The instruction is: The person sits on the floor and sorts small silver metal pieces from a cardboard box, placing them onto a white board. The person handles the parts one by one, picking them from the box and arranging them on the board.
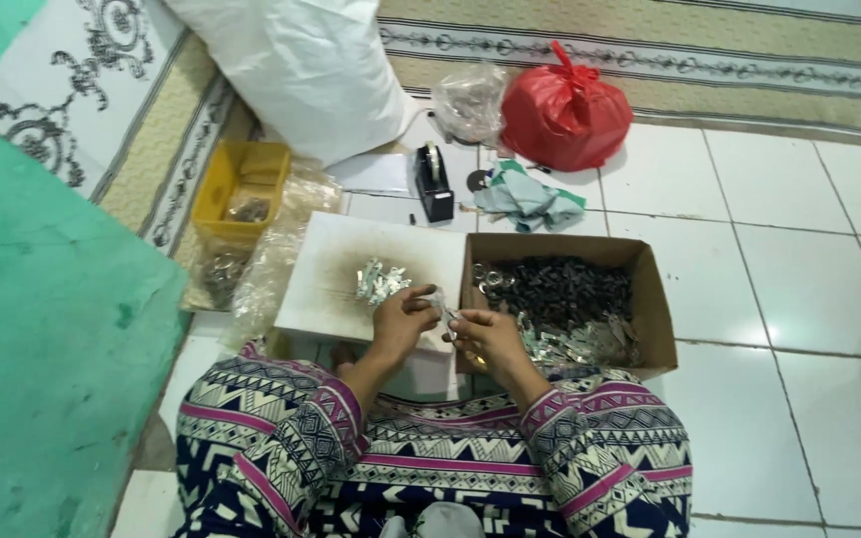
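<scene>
My left hand (403, 321) and my right hand (487, 337) meet over the front edge of a white board (331, 284), fingers pinched together on a small shiny metal piece (442, 304) held between them. A little pile of the same silvery pieces (381, 281) lies on the board just beyond my left hand. To the right stands an open cardboard box (655, 319) filled with dark small parts (565, 289) and silvery parts (575, 344). My patterned sleeves fill the bottom of the view.
A yellow plastic tray (219, 194) and clear plastic bags (271, 264) lie at the left. A black tape dispenser (434, 184), a teal cloth (528, 202), a red plastic bag (562, 115), a clear bag (468, 100) and a white sack (301, 65) sit beyond. White floor tiles spread right.
</scene>
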